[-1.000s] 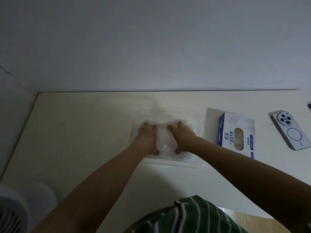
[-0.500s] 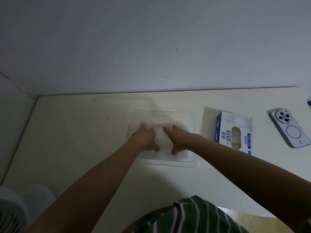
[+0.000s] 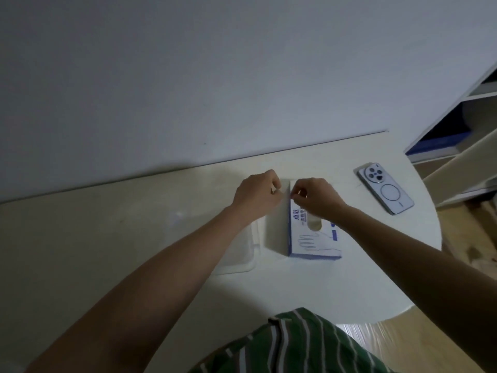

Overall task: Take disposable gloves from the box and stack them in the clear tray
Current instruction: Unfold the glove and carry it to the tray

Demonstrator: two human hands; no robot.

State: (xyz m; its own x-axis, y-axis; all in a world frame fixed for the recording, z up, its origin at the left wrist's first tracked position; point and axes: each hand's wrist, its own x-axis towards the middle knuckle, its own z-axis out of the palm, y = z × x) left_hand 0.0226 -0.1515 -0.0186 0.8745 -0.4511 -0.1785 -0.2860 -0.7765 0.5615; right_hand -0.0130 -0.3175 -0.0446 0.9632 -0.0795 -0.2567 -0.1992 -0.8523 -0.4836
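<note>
Cardboard box [image 3: 314, 239] of disposable gloves, white with blue print, lying flat on table [image 3: 134, 238], just right of clear tray [image 3: 248, 265].
Head view: left hand [image 3: 256, 195] and right hand [image 3: 317, 199] over box's far end, fingertips closed, seemingly pinching one thin glove [image 3: 280, 190]. Advised: spread flat, lay square in tray. Markings: blue Chinese characters, not legible; hand outline.
</note>
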